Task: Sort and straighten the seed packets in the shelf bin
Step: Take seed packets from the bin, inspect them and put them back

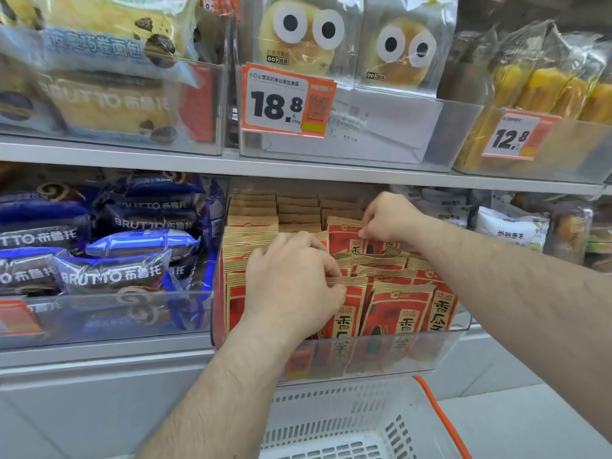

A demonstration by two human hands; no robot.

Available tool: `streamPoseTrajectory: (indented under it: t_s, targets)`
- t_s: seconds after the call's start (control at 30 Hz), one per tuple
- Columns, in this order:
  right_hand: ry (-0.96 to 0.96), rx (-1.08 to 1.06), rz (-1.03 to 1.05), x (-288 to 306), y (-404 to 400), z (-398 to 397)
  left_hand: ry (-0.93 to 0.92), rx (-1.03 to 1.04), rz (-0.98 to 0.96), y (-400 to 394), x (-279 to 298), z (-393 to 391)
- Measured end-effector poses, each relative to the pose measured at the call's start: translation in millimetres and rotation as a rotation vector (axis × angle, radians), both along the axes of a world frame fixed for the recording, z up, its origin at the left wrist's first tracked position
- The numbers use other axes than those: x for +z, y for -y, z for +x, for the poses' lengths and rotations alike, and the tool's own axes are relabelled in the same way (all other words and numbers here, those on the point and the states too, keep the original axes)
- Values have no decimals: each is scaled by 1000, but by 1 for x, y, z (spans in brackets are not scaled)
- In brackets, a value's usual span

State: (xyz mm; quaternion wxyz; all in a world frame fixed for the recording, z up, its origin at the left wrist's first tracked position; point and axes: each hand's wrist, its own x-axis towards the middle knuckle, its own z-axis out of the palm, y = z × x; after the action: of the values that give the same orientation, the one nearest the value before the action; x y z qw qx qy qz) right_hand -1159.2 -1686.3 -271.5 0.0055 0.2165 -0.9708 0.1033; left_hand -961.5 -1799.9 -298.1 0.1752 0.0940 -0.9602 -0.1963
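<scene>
- On the lower shelf, middle: one clear plastic bin point(443, 346) packed with seed packets point(397, 313), red fronts with tan kraft tops and black characters. Too many to count; they stand in three rows front to back.
- Left row and back of the bin: packets upright and even, tan tops lined up. Front right: about three packets lean at angles, faces showing.
- Two hands in the bin. Left hand point(291, 286): fingers curled over the tan top of a front packet in the middle row, thumb against its edge, pinching it.
- Right hand point(387, 217): farther back, fingertips pressed together, pinching the top edge of a red packet in the right row.
- Neighbours: blue cake packs point(109, 246) in the bin to the left; white bags point(510, 226) to the right.
- Shelf above: two bread packs with cartoon eyes point(308, 34); two orange price tags, 18.8 point(284, 101) and 12.8 point(516, 135).
- Below: one white basket point(347, 422), orange handle.
</scene>
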Motion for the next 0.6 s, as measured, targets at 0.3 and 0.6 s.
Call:
streamPoseTrajectory:
  t_s: [0.3,0.6]
  targets:
    - [5,-31,66,3,1,0,-8,9,6,-1,1,0]
    - [156,201,30,30,-25,46,-2,0,17,0,3,3]
